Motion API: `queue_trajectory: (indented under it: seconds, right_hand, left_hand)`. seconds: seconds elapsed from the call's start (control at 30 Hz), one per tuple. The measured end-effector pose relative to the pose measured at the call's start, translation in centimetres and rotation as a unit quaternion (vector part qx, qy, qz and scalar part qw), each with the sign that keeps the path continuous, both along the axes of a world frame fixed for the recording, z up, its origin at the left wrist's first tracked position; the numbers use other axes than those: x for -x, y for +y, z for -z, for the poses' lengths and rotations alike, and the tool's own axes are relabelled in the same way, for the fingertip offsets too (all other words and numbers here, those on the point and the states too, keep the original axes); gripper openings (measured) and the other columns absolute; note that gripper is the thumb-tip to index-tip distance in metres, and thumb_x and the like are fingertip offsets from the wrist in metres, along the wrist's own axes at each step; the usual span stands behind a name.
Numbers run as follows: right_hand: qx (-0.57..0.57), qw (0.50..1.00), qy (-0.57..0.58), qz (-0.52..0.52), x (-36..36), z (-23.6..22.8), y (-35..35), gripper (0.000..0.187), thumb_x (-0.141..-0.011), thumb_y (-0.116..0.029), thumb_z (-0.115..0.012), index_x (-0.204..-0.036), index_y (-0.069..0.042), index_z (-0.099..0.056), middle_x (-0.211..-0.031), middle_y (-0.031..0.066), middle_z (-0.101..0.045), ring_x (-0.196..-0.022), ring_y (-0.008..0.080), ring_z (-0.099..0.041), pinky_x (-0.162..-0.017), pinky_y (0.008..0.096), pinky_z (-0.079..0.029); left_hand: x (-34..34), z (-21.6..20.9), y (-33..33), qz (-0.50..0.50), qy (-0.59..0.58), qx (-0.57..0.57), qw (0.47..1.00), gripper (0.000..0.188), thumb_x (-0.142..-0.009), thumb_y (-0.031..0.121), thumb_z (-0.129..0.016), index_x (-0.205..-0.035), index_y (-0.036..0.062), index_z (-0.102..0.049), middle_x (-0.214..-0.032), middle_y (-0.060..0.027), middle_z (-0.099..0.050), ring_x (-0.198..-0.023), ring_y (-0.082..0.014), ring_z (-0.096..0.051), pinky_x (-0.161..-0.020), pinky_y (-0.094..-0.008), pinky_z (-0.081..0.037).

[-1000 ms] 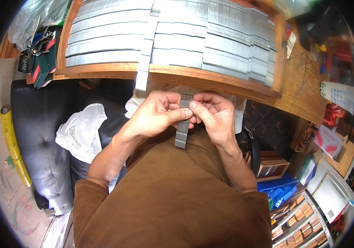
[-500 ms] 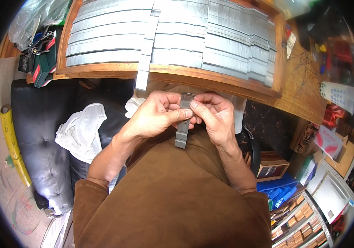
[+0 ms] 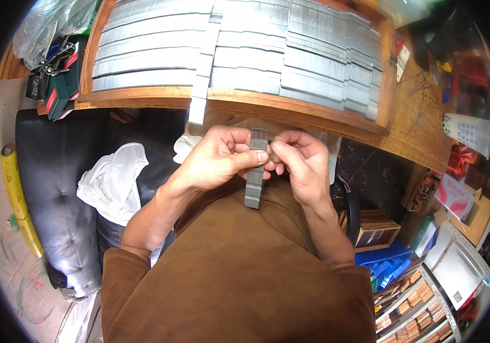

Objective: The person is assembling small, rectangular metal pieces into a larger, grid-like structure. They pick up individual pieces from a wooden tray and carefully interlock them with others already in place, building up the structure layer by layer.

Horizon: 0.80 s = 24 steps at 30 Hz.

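My left hand [image 3: 216, 160] grips a narrow stack of thin grey metal strips [image 3: 253, 187], thumb across its front and fingers behind. The stack stands on end in front of my brown shirt, its lower part stepped. Just right of its upper part, my right hand [image 3: 305, 163] is closed, thumb and index finger pinched together; whatever lies between them is too small to make out. Beyond both hands, a wooden tray [image 3: 142, 95] holds rows of similar silvery strips [image 3: 245, 66]. One long column of strips [image 3: 199, 97] lies across the tray's front edge and juts toward me.
The tray sits on a wooden table [image 3: 422, 128]. A black padded seat [image 3: 56, 171] with a white cloth [image 3: 113, 183] is at left, beside a yellow roll [image 3: 19, 200]. At right are a plastic cup [image 3: 467, 134], cardboard boxes, a blue bin [image 3: 388, 263] and shelves of small wooden blocks [image 3: 419, 303].
My right hand has drawn slightly to the right, its thumb off the stack's face. The stack has turned a little more upright in my left hand.
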State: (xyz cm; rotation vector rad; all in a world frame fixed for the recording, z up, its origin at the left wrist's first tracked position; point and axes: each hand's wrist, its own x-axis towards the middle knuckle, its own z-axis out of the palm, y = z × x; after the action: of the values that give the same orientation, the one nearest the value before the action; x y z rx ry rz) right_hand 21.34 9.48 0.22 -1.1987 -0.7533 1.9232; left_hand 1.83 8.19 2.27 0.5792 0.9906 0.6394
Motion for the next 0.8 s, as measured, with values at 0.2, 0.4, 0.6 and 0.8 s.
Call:
queue_trajectory:
  seconds: [0.2, 0.4, 0.6, 0.8]
  right_hand:
    - [-0.194, 0.976, -0.078, 0.06, -7.9, -5.6, 2.1, 0.004, -0.094, -0.004, -0.057, -0.093, -0.001, -0.059, -0.073, 0.005, -0.06, -0.055, 0.0072, -0.054, -0.044, 0.0217, -0.043]
    - [-0.243, 0.855, -0.256, 0.381, -15.9, -5.9, 8.6, 0.022, -0.099, -0.013, -0.065, -0.113, 0.005, -0.063, -0.089, 0.0048, -0.06, -0.071, 0.0077, -0.051, -0.06, 0.0229, -0.04]
    - [-0.319, 0.838, -0.362, 0.254, -13.1, -4.0, 3.3, 0.019, -0.096, -0.009, -0.068, -0.108, 0.005, -0.064, -0.086, 0.0053, -0.065, -0.073, 0.0083, -0.06, -0.062, 0.0207, -0.048]
    - [-0.219, 0.959, -0.171, -0.058, -1.8, -3.1, -0.6, 0.008, -0.093, -0.001, -0.069, -0.096, 0.005, -0.065, -0.085, 0.0077, -0.066, -0.065, 0.008, -0.064, -0.054, 0.0173, -0.048]
  left_hand:
    - [0.3, -0.5, -0.6, -0.007, 0.001, 0.031, 1.0, 0.021, -0.098, 0.017, -0.068, -0.108, -0.0011, -0.066, -0.097, -0.0117, -0.075, -0.085, -0.0164, -0.073, -0.071, -0.0238, -0.055]
    - [-0.2, -0.5, -0.2, 0.002, -0.056, 0.052, 0.997, 0.021, -0.097, 0.016, -0.069, -0.109, -0.0016, -0.065, -0.096, -0.0126, -0.074, -0.084, -0.0173, -0.074, -0.071, -0.0263, -0.056]
    - [0.0, -0.6, -0.7, -0.009, -0.022, 0.031, 0.999, 0.02, -0.098, 0.015, -0.068, -0.108, -0.0025, -0.066, -0.096, -0.0125, -0.074, -0.084, -0.0172, -0.073, -0.073, -0.0267, -0.056]
    - [-0.8, -1.2, -0.9, -0.001, -0.021, 0.001, 1.0, 0.014, -0.099, 0.012, -0.065, -0.103, -0.0016, -0.067, -0.094, -0.0096, -0.075, -0.084, -0.0132, -0.072, -0.069, -0.0228, -0.053]
